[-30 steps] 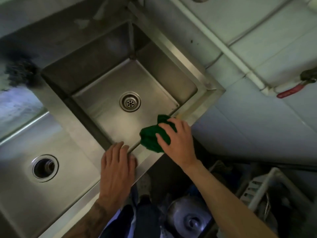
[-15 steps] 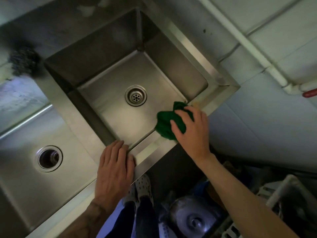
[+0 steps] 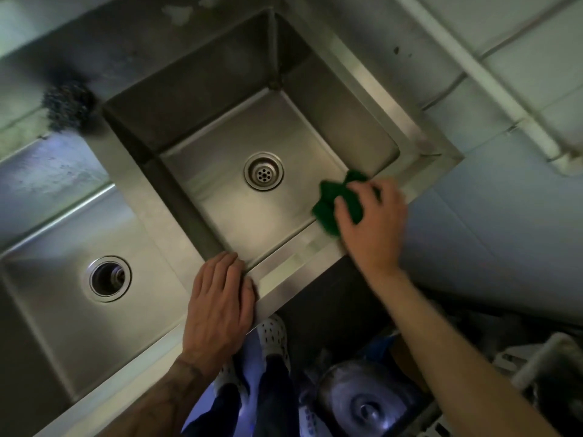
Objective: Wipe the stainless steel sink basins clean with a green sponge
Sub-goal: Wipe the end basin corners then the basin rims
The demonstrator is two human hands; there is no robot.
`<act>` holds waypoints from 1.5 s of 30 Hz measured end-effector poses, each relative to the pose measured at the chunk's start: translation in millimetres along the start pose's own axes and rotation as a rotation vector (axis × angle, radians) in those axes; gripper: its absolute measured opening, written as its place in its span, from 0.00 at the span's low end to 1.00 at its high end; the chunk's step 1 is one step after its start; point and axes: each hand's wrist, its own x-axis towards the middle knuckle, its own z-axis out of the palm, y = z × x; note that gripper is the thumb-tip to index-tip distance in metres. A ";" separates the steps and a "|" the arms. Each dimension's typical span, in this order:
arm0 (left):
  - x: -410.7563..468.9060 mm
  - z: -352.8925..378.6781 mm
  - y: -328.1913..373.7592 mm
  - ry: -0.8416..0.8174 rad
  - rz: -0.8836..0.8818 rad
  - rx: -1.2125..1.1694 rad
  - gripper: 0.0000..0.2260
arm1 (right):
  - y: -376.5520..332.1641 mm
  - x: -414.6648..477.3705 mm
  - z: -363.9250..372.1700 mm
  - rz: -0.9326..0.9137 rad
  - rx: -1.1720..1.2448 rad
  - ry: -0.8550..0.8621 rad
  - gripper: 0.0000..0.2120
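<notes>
A steel double sink fills the view. The right basin (image 3: 220, 171) has a round drain strainer (image 3: 263, 171) in its floor. The left basin (image 3: 50, 304) has an open drain hole (image 3: 109, 278). My right hand (image 3: 372, 225) grips a crumpled green sponge (image 3: 331, 200) and presses it on the right basin's front rim, close to the front right corner. My left hand (image 3: 220, 304) rests flat on the front rim (image 3: 293, 269), where the divider between the basins meets it, fingers straight.
A dark steel-wool scourer (image 3: 67, 105) sits on the ledge behind the divider. White pipes (image 3: 492, 80) run along the tiled wall at right. Below the sink stand a metal pot (image 3: 362, 405) and a white rack (image 3: 542, 367). My feet (image 3: 271, 339) are by the sink front.
My right hand has slid the sponge along the front rim toward the basin's front right corner. My left hand stays on the rim. The camera has shifted, so the sink sits further right in view.
</notes>
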 end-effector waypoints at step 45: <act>-120.3 -23.7 -114.8 -0.017 -0.331 -0.012 0.22 | -206.6 -139.6 76.9 -0.203 0.065 -0.183 0.19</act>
